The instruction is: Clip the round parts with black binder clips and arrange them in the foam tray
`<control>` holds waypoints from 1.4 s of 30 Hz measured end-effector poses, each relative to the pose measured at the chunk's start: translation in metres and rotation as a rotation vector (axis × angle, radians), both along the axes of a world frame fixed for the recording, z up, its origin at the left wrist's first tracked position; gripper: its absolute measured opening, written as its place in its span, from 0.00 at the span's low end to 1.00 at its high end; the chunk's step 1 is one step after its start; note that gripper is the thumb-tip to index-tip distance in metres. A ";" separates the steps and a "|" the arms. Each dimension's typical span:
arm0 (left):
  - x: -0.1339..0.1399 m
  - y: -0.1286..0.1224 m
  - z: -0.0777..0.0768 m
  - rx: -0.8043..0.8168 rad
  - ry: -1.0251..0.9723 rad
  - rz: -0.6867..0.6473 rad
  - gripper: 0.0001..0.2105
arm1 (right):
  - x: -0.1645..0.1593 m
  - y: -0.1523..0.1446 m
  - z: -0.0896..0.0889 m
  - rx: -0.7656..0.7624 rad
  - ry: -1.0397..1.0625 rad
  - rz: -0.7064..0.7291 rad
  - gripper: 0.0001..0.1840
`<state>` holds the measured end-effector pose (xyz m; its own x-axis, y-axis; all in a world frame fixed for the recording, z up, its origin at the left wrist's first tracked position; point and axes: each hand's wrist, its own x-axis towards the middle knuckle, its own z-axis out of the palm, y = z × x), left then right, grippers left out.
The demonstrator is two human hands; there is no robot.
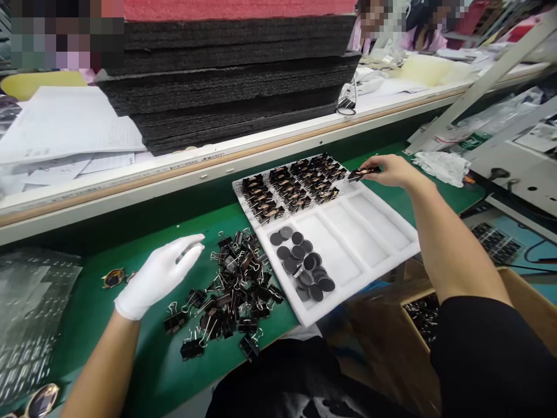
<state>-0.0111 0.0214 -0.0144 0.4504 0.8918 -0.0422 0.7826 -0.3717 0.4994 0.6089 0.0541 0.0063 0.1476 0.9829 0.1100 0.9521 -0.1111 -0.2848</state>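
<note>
My right hand [391, 171], bare, pinches a black binder clip [364, 173] with a copper-coloured part in it, over the far right corner of the white tray [383, 255]. Rows of binder clips [300, 183] clamped on copper-coloured pieces fill the tray's far section. Loose black discs [304, 261] lie in the tray's near left compartment. Gloved in white, my left hand [159, 273] hovers over the green table with thumb and fingers apart and nothing visible between them. Just right of it is a heap of loose binder clips [237, 284].
A watch case [114, 278] lies left of my gloved hand, and another [42, 400] at the lower left. Clear plastic trays [35, 319] stand at the left. Behind the table, a shelf [195, 165] bears stacked black foam [235, 75]. A cardboard box [531, 307] is at the right.
</note>
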 end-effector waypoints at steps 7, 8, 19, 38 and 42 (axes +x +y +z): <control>0.000 0.007 -0.006 -0.019 0.019 0.023 0.27 | 0.019 0.042 -0.041 -0.157 0.070 -0.026 0.11; -0.001 0.007 -0.007 -0.024 0.016 0.026 0.27 | 0.018 0.046 -0.045 -0.154 0.075 -0.019 0.10; -0.010 0.011 -0.005 -0.018 0.038 0.044 0.26 | -0.011 0.027 -0.039 -0.025 0.008 0.034 0.22; -0.124 -0.004 0.011 -0.241 0.578 0.362 0.33 | -0.204 -0.065 -0.071 -0.171 -0.045 0.395 0.09; -0.110 -0.011 -0.015 -0.161 0.671 0.259 0.26 | -0.212 -0.062 -0.040 -0.069 -0.115 0.354 0.13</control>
